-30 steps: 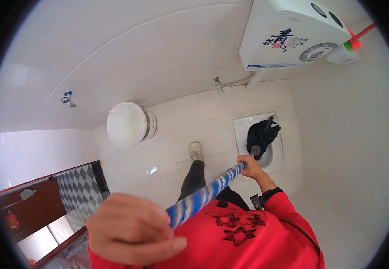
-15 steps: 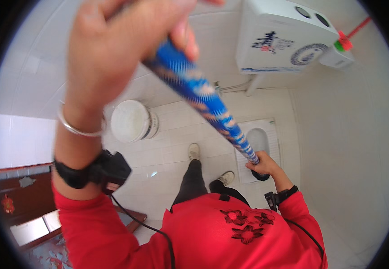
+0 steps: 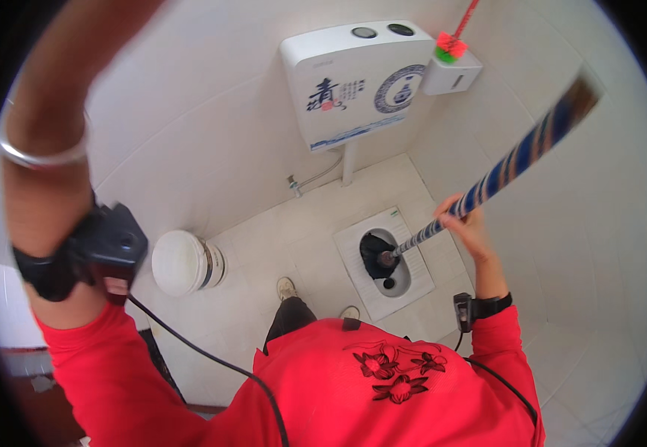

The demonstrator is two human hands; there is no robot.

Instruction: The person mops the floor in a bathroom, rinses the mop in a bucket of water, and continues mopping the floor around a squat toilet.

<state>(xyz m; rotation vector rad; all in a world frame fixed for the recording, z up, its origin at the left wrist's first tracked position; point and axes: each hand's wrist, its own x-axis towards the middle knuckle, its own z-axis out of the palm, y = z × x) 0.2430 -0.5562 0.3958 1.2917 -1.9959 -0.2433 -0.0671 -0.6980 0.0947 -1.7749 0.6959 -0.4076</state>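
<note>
My right hand [image 3: 466, 223] grips a long pole [image 3: 517, 165] with a blue, white and tan spiral pattern, low on its shaft. Its upper end leans up to the right and is blurred. At the bottom, the pole's black head [image 3: 377, 257] sits inside the bowl of a white squat toilet [image 3: 417, 292], beside the drain hole. Whether that head is mop cloth or rubber, I cannot tell. My left hand [image 3: 66, 82] reaches up past the upper left edge, above a silver bangle [image 3: 44, 158]; its fingers are out of sight and the pole is away from it.
A white cistern [image 3: 360, 86] with blue decoration hangs on the wall behind the toilet. Beside it, a small white box [image 3: 454, 76] has a red and green brush [image 3: 450, 48] on it. A lidded white bucket [image 3: 182, 262] stands on the floor at the left. Tiled walls rise close by.
The pole's upper end has swung from upper left to upper right, and my left hand has let go of it. The black head has gone down into the toilet bowl.
</note>
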